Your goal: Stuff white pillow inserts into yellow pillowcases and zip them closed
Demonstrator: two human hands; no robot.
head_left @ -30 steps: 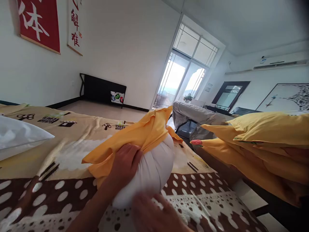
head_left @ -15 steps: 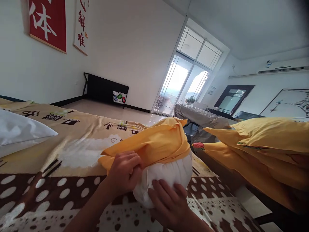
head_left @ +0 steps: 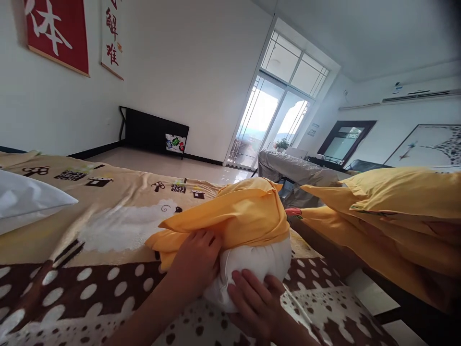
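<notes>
A white pillow (head_left: 257, 262) lies bunched on the patterned bedsheet (head_left: 90, 269), its far half under a yellow pillowcase (head_left: 237, 214). My left hand (head_left: 196, 262) is closed on the near edge of the pillowcase, against the pillow's left side. My right hand (head_left: 257, 302) presses flat on the bare white end of the pillow, fingers spread. The lower part of the pillow is hidden by both hands.
Another white pillow (head_left: 25, 202) lies at the far left of the bed. Yellow-cased pillows (head_left: 396, 211) are stacked at the right, beyond the bed's edge. A grey-covered piece of furniture (head_left: 291, 170), a black folded table (head_left: 151, 132) and glass balcony doors (head_left: 266, 120) stand further off.
The yellow pillowcase has come further down over the white pillow. My right hand came up from below and now rests on the pillow's bare end. My left hand has kept its grip.
</notes>
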